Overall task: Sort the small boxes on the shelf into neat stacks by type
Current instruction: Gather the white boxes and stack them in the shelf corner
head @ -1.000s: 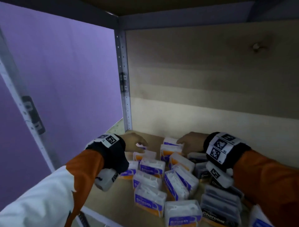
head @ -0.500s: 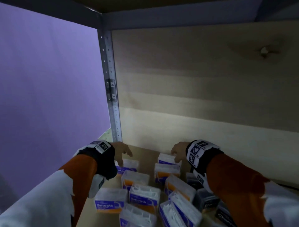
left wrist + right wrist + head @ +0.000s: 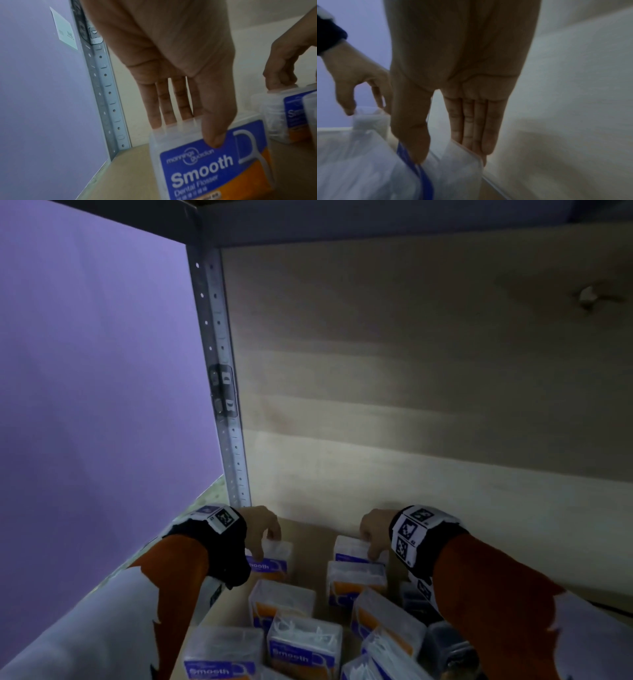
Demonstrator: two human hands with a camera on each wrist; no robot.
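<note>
Several clear "Smooth" flosser boxes with blue and orange labels lie on the wooden shelf (image 3: 308, 532). My left hand (image 3: 263, 534) pinches one Smooth box (image 3: 274, 559) at the back left, thumb (image 3: 214, 136) on its label and fingers (image 3: 169, 106) behind it. My right hand (image 3: 371, 535) pinches another Smooth box (image 3: 352, 547) at the back, close to the rear panel, thumb (image 3: 412, 142) in front and fingers (image 3: 476, 128) behind. Dark charcoal boxes (image 3: 445, 645) lie at the right, partly hidden by my right arm.
A perforated metal upright (image 3: 222, 392) stands at the shelf's back left corner beside a purple wall (image 3: 96, 392). The wooden rear panel (image 3: 428, 392) closes the back. More Smooth boxes (image 3: 301, 645) crowd the shelf's front. Bare shelf shows between the two held boxes.
Both hands have reached further back on the shelf and closed on a Smooth box each. The head view has moved closer and tilted up.
</note>
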